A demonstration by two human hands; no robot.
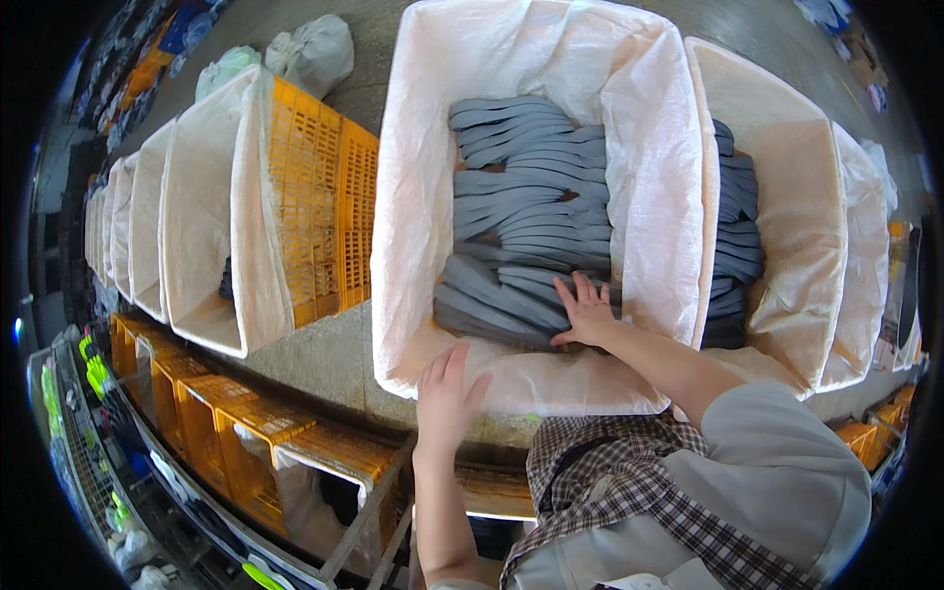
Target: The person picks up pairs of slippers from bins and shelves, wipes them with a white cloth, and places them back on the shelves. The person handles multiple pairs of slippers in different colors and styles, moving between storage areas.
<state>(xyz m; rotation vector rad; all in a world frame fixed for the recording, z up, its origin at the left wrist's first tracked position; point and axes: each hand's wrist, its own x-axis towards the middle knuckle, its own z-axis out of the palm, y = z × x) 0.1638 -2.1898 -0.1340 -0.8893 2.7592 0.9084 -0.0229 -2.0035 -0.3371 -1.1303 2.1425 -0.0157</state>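
In front of me stands a large crate lined with white woven sheeting (654, 187). Inside it lie many flat, dark grey strip-like pieces (531, 206), stacked in overlapping rows; what exactly they are I cannot make out. My right hand (588, 313) rests with spread fingers on the nearest row, at the crate's near right corner. By the near left edge of the lining is my left hand (450, 393), raised, its fingers stretched out and nothing in it.
To the right, another lined crate (777, 197) holds similar dark strips. Yellow plastic crates (320, 202) with white liners line up on the left. A row of orange crates (211, 413) runs along the lower left, beside a metal rail (369, 516). Stuffed sacks (313, 54) sit on the floor behind.
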